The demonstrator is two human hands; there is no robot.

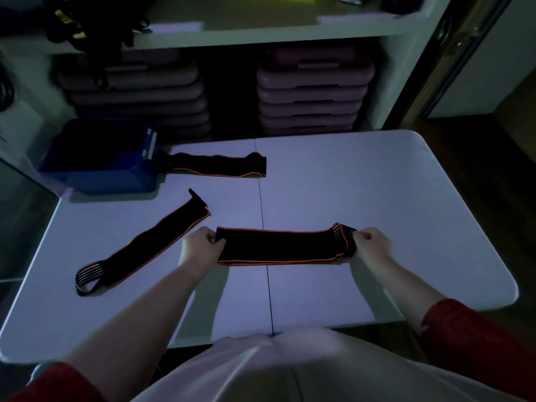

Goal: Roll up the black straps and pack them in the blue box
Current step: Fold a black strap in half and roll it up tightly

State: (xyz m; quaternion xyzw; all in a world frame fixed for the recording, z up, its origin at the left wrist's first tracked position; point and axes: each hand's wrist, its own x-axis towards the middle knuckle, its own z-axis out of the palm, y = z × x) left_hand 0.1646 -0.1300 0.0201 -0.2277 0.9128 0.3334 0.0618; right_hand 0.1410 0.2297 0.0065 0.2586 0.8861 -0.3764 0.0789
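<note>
three black straps with orange edging lie on a pale folding table [348, 184]. the near strap [278, 246] is stretched flat across the table's centre seam; the left hand [200, 248] pinches its left end and the right hand [374, 245] grips its striped elastic right end, fingers curled around it. the second strap [145, 245] lies unrolled and diagonal at the left, its striped loop toward the near edge, just beside the left hand. the third strap [217, 166] lies flat at the far side, its left end touching the one blue box [101, 166], which sits on the far left corner of the table. none of the three is rolled. the box interior is too dark to read. two stacks of purplish flat cases [313, 91] fill a shelf unit [261, 30] behind the table; the left stack is blurred. dark items on the upper shelf are cut off by the frame and indistinct. two red sleeves [470, 338] are cut off at the lower corners.
</note>
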